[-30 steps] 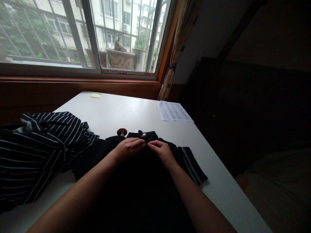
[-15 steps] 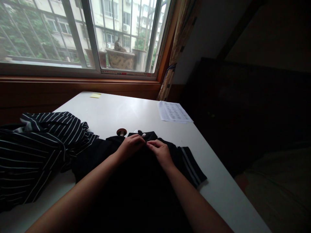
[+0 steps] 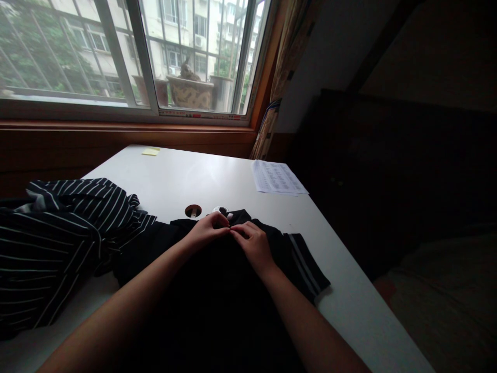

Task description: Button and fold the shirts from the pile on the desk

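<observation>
A black shirt (image 3: pixel 225 295) lies spread on the white table (image 3: pixel 186 171), its collar end toward the window. One sleeve, with grey stripes near its cuff (image 3: pixel 305 264), sticks out to the right. At the collar, my left hand (image 3: pixel 212 227) pinches the dark fabric between thumb and fingers. Right beside it my right hand (image 3: pixel 252 241) pinches the same spot, fingertips meeting the left ones. Whether a button sits between the fingertips is too dark and small to see. A small white tag (image 3: pixel 230 215) shows at the neck just beyond my fingers.
A black-and-white striped garment (image 3: pixel 70 233) is heaped on the left of the table. Beyond the collar are a round cable hole (image 3: pixel 193 211) and a white round object (image 3: pixel 220 210). Printed sheets (image 3: pixel 278 177) lie at the far right, a yellow sticky note (image 3: pixel 150 152) at the far left.
My left hand's fingers have arched up and its fingertips shifted slightly at the collar. The collar's left edge has dropped, uncovering more of the white round object. Both hands stay together.
</observation>
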`<state>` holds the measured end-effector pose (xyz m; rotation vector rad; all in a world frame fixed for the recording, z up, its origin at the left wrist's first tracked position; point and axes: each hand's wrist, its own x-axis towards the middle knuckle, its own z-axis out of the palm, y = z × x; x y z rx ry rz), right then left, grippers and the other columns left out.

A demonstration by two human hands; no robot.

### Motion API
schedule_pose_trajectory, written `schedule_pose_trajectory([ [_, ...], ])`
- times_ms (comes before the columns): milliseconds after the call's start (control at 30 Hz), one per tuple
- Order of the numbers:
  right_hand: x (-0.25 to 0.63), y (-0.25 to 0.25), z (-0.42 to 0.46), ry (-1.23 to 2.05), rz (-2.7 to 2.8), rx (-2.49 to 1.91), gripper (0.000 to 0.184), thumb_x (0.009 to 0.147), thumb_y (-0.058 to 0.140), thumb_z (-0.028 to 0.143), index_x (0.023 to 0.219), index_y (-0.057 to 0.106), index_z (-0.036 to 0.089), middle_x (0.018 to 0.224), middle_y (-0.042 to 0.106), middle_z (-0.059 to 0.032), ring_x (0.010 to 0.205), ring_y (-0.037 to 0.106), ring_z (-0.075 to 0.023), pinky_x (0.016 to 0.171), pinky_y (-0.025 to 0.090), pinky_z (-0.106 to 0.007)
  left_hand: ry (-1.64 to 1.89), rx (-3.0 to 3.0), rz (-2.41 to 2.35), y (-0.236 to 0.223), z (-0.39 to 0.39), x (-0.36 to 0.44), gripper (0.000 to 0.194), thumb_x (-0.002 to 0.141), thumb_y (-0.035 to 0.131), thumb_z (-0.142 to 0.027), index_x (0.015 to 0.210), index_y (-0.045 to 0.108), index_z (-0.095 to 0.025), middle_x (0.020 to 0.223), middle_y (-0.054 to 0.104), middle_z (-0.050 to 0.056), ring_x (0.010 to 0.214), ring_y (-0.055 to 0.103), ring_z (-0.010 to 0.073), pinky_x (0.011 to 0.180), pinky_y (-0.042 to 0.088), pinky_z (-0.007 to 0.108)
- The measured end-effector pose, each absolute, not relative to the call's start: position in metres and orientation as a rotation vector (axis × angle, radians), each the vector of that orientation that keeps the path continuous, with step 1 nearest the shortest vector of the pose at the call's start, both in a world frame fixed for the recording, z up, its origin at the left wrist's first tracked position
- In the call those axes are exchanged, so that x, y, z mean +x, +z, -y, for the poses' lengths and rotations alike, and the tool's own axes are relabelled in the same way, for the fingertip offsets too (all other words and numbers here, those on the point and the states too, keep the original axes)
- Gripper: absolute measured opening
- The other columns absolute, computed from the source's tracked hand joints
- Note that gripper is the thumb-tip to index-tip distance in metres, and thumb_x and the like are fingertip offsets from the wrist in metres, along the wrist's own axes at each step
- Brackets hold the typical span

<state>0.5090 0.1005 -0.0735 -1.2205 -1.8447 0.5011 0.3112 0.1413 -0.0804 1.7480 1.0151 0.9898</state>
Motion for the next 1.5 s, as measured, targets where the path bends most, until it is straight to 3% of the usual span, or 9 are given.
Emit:
schedule_pose_trajectory([
  [400, 0.512, -0.075, -0.101, 0.507, 1.861, -1.227, 0.011, 0.088, 0.072, 0.027, 0.097, 0.077, 0.024, 0.087, 0.070, -0.0021, 0.079, 0.066, -0.0184, 0.072, 0.049, -0.029, 0.979, 1.567, -1.008, -0.082, -0.145, 0.313, 0.023, 0.071, 0.079, -0.030, 0.085, 0.066, -0.017, 0.088, 0.069, 0.003, 0.089, 0.065, 0.0217, 0.085, 0.049, 0.035],
  [600, 0.512, -0.072, -0.100, 0.444, 1.913, -1.182, 0.012, 0.094, 0.064, 0.026, 0.097, 0.075, 0.025, 0.091, 0.073, -0.0036, 0.087, 0.068, -0.0207, 0.081, 0.050, -0.031, 0.998, 1.455, -0.956, -0.082, -0.144, 0.315, 0.023, 0.067, 0.079, -0.026, 0.084, 0.065, -0.017, 0.088, 0.070, 0.003, 0.087, 0.066, 0.0209, 0.082, 0.050, 0.034],
  [1067, 0.521, -0.067, -0.103, -0.074, 2.390, -1.119, 0.022, 0.104, 0.046, 0.024, 0.107, 0.068, 0.023, 0.096, 0.069, -0.0065, 0.088, 0.063, -0.0192, 0.077, 0.046, -0.029, 0.918, 1.409, -0.921, -0.078, -0.144, 0.317, 0.021, 0.067, 0.080, -0.026, 0.077, 0.064, -0.016, 0.080, 0.072, 0.003, 0.076, 0.067, 0.0179, 0.076, 0.050, 0.032],
  [1233, 0.519, -0.069, -0.107, -0.282, 2.477, -1.086, 0.021, 0.104, 0.046, 0.021, 0.106, 0.066, 0.021, 0.097, 0.067, -0.0085, 0.089, 0.058, -0.0229, 0.079, 0.041, -0.036, 0.920, 1.425, -0.906, -0.079, -0.145, 0.318, 0.022, 0.067, 0.082, -0.026, 0.076, 0.065, -0.016, 0.079, 0.071, 0.002, 0.078, 0.067, 0.0184, 0.077, 0.050, 0.031],
  [1500, 0.519, -0.067, -0.107, -0.297, 2.448, -1.084, 0.021, 0.105, 0.043, 0.023, 0.104, 0.064, 0.020, 0.096, 0.066, -0.0073, 0.090, 0.057, -0.0226, 0.081, 0.038, -0.037, 0.948, 1.258, -0.842, -0.080, -0.144, 0.319, 0.035, 0.066, 0.084, -0.028, 0.077, 0.052, -0.018, 0.080, 0.071, 0.001, 0.081, 0.070, 0.0181, 0.080, 0.051, 0.033],
])
